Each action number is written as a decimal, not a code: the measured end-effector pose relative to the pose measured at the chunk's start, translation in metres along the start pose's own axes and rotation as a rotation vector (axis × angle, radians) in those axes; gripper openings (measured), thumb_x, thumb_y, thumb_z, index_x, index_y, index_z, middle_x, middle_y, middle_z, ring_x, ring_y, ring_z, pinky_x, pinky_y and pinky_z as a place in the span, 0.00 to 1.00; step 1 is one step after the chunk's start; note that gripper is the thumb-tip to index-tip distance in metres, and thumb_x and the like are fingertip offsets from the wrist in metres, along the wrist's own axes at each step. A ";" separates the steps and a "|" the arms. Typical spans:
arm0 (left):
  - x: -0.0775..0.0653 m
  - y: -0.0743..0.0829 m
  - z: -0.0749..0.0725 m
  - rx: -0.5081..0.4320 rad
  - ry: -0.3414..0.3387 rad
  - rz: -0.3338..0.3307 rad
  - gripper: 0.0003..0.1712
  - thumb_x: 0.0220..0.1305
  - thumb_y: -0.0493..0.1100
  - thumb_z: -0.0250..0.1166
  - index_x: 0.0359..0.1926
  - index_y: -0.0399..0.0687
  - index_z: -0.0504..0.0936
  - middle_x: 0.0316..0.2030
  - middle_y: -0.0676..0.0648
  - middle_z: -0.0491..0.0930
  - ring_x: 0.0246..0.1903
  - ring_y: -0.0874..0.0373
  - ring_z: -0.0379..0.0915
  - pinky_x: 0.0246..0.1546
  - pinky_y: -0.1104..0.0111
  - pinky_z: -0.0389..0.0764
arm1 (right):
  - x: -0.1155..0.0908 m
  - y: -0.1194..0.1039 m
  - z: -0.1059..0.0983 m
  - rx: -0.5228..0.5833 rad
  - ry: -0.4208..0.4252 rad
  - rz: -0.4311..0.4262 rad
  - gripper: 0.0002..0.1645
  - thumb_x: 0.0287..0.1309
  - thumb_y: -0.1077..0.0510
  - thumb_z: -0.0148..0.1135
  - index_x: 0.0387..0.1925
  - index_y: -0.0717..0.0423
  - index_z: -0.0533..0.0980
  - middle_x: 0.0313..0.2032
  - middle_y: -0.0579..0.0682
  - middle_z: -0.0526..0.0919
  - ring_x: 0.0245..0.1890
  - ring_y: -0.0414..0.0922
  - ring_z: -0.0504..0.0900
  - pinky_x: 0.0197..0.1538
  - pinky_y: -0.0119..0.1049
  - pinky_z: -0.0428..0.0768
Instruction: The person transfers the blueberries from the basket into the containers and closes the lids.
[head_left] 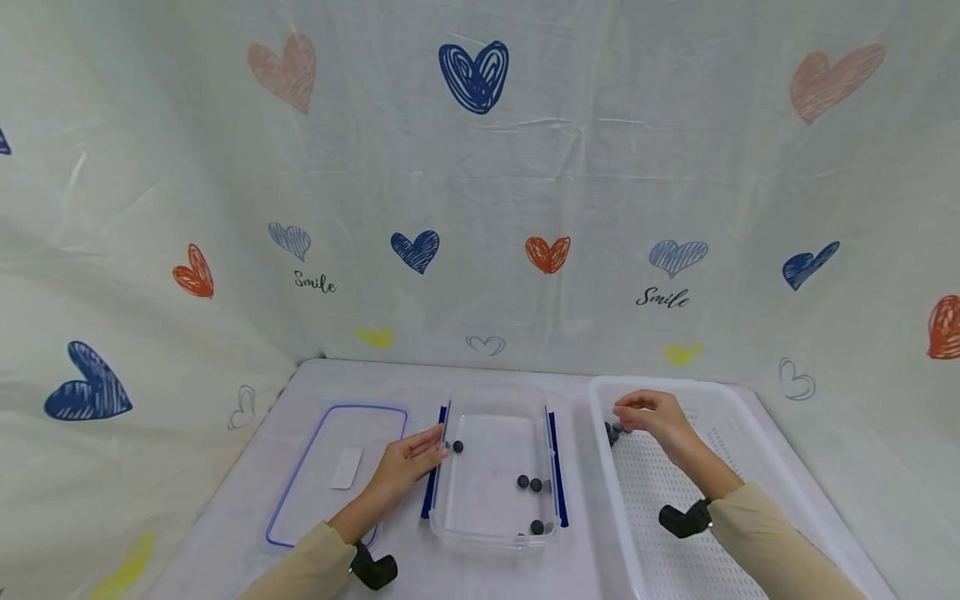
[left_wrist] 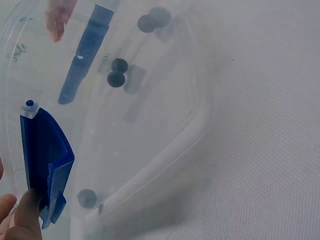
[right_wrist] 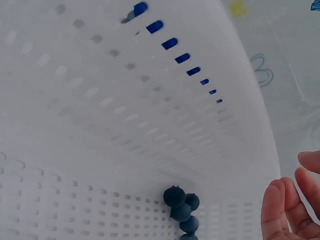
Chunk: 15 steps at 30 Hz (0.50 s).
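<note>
My left hand [head_left: 408, 462] holds the left side of a clear plastic container [head_left: 495, 540], its fingers at the rim beside the blue latch [left_wrist: 47, 150]. Several blueberries [head_left: 522, 481] lie scattered on the container's floor. My right hand [head_left: 660, 421] is over the far left corner of a white perforated basket [head_left: 626, 517]. Below its fingertips, a small cluster of blueberries [right_wrist: 181, 212] sits against the basket wall. In the right wrist view, the thumb and fingers [right_wrist: 275, 205] are slightly bent, with a gap and no berry showing between them.
A clear lid with a blue rim [head_left: 306, 454] lies left of the container, with a small white rectangular piece [head_left: 347, 468] within its outline. Behind the table [head_left: 585, 467] hangs a white curtain [head_left: 480, 183] printed with hearts.
</note>
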<state>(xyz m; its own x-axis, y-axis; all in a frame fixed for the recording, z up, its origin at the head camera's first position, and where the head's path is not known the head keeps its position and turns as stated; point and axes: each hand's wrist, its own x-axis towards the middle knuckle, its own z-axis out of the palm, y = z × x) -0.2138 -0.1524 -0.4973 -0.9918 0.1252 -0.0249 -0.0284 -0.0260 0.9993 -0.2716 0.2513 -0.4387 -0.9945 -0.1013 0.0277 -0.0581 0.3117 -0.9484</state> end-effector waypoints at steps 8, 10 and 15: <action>0.001 0.000 0.000 0.012 0.004 -0.001 0.32 0.57 0.41 0.66 0.61 0.36 0.67 0.60 0.37 0.66 0.59 0.49 0.64 0.50 0.71 0.74 | 0.005 0.015 -0.010 -0.001 0.047 0.012 0.19 0.54 0.64 0.63 0.41 0.78 0.73 0.31 0.55 0.81 0.29 0.45 0.82 0.38 0.40 0.83; 0.001 0.000 0.000 0.015 0.004 0.000 0.32 0.57 0.41 0.66 0.61 0.36 0.67 0.60 0.37 0.66 0.59 0.49 0.64 0.50 0.71 0.74 | 0.005 0.018 -0.010 -0.003 0.064 0.025 0.19 0.53 0.64 0.64 0.41 0.78 0.73 0.30 0.54 0.81 0.30 0.47 0.82 0.37 0.38 0.83; 0.001 -0.002 -0.001 0.034 0.002 0.001 0.33 0.57 0.42 0.66 0.61 0.36 0.67 0.60 0.37 0.66 0.59 0.49 0.64 0.49 0.72 0.74 | 0.007 0.030 -0.012 -0.046 0.094 0.051 0.20 0.53 0.62 0.64 0.41 0.77 0.73 0.30 0.52 0.80 0.32 0.49 0.82 0.38 0.37 0.83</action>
<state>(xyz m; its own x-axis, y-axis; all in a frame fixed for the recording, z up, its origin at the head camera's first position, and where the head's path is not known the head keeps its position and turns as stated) -0.2144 -0.1532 -0.4994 -0.9921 0.1232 -0.0237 -0.0229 0.0077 0.9997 -0.2810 0.2714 -0.4633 -0.9999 0.0044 0.0116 -0.0093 0.3574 -0.9339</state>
